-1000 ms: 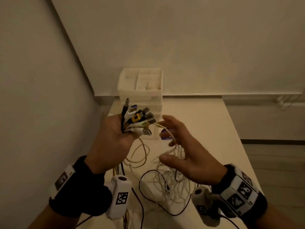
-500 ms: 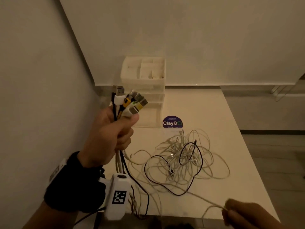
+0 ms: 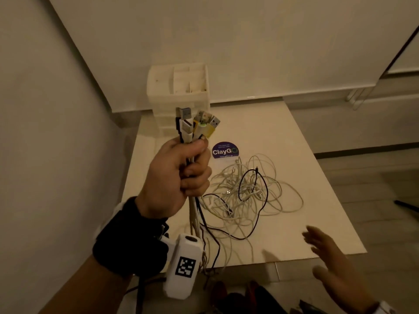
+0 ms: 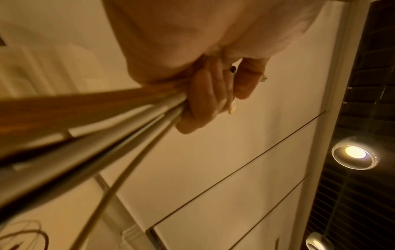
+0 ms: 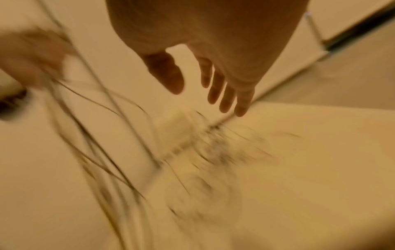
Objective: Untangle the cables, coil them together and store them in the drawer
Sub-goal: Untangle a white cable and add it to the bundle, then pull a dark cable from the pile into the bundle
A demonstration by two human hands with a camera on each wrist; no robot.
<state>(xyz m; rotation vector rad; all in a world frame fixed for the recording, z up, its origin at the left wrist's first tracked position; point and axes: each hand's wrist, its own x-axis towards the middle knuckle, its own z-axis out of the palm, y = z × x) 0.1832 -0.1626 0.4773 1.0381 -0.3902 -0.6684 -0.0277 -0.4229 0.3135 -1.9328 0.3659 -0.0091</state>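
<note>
My left hand is raised above the table's left side and grips a bundle of cable ends, with USB plugs in white, black and yellow sticking up above the fist. The wrist view shows the same left hand curled round the cable bundle. The cables hang down from the fist to a loose tangle of white and black cables on the table. My right hand hovers off the table's front right corner, fingers spread and empty; in its blurred wrist view the right hand holds nothing.
A white plastic drawer unit with an open compartment top stands at the table's back left against the wall. A purple ClayGo sticker lies in front of it. Walls close in on the left and at the back; floor lies to the right.
My left hand has closed into a fist on the cable ends and lifted them. My right hand left the tangle, pulled a white cable toward the front right, then let go and opened.
</note>
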